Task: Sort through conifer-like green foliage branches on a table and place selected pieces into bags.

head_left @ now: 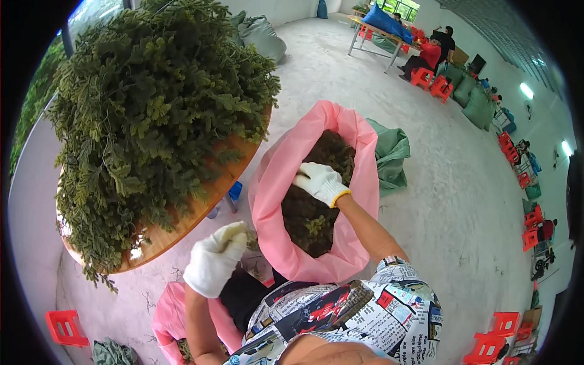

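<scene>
A pink sack (271, 210) stands before me with its rim rolled outward, filled with dark green-brown artificial foliage (309, 222). Inside its mouth, my right hand (320, 182), in a white knit glove with a yellow cuff, rests on the foliage; its fingers stretch toward the sack's left wall. My left hand (214, 258), also white-gloved, is between the sack and the table, fingers curled together. By its fingertips is a bit of greenery, but what the fingers hold is hidden. A big heap of green artificial sprigs (152, 115) covers most of the round wooden table (176, 234).
A green sack (392, 152) lies against the pink one's far side. Another pink sack (170, 313) is by my left arm. Red stools (66, 328) stand at lower left and along the right. People sit and stand around a far table (380, 47); full green sacks (477, 106) line the wall.
</scene>
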Demonstrator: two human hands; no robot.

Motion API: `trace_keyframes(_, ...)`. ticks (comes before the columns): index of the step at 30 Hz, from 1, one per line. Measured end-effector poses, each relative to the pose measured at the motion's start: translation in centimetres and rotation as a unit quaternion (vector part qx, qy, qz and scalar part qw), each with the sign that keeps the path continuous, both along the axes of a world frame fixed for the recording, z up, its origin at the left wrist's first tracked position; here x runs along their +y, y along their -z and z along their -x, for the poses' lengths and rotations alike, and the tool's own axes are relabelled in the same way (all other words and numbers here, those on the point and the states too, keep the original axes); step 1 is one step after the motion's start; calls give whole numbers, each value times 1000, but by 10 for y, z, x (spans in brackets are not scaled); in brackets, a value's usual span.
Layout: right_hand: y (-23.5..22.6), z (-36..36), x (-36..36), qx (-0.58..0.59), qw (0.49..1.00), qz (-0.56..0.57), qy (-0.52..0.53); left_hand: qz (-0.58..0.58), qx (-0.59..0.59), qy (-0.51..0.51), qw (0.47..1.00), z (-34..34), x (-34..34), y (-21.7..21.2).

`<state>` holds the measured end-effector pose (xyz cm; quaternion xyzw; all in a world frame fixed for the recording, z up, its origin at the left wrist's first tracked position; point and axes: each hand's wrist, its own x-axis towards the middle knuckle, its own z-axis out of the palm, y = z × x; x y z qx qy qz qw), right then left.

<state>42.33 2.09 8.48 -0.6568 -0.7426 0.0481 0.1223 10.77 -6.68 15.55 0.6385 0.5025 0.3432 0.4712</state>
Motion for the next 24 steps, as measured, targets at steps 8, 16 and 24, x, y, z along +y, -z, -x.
trace_keyframes(8, -4, -21, -28, -106, 993, 23, 44, 65, -129, -56, 988, 15, 1, -51)
trace_keyframes(16, -78, 8, -60, 426, 902, -67, 10, -8, -187, -43, 981, 18, 20, -73)
trace_keyframes(24, -85, 139, -50, 194, 886, -293, -303, 54, -223, 23, 973, 30, 12, -63)
